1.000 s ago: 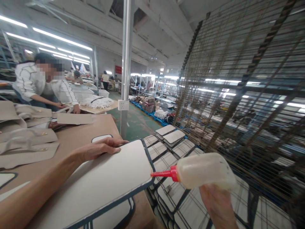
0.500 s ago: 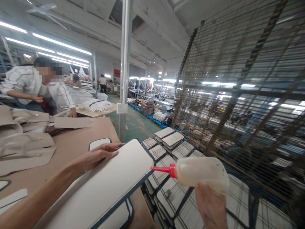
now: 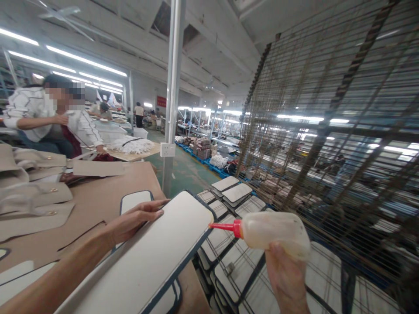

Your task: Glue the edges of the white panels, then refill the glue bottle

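A long white panel [image 3: 163, 244] with a dark blue edge and rounded corners slants up from the lower left. My left hand [image 3: 137, 218] grips its far long side, fingers pressed on the white face. In my right hand [image 3: 284, 266] is a translucent squeeze bottle [image 3: 275, 231] with a red nozzle [image 3: 225, 227], held sideways. The nozzle tip touches the panel's right corner, at the border of white face and blue edge. Below the panel, part of another blue-edged piece shows on the brown table [image 3: 137, 174].
Beige pieces with straps [image 3: 39, 194] lie at the left. A person [image 3: 49, 117] in a white jacket works across the table. A metal post [image 3: 170, 109] stands ahead. At the right, a wire rack [image 3: 321, 113] rises beside more white panels [image 3: 235, 192].
The nozzle tip has shifted slightly up along the panel's corner, and the bottle has moved a little left. The person across the table has raised one hand with dark red material.
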The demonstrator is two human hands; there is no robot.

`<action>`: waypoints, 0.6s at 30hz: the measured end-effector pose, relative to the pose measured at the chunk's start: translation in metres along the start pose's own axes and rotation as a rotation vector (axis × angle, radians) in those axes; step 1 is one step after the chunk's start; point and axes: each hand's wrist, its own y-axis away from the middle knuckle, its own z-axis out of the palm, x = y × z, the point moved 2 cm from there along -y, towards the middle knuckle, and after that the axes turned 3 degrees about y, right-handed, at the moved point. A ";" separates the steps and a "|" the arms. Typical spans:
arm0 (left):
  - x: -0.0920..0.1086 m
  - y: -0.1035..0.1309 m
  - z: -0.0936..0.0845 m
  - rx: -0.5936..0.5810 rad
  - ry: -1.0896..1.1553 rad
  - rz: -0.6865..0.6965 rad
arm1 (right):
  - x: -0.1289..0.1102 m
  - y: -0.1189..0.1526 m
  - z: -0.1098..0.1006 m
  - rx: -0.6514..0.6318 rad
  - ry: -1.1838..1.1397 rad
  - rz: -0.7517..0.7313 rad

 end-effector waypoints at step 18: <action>0.000 -0.001 0.004 0.101 0.037 -0.017 | 0.010 0.002 0.009 -0.075 0.028 0.038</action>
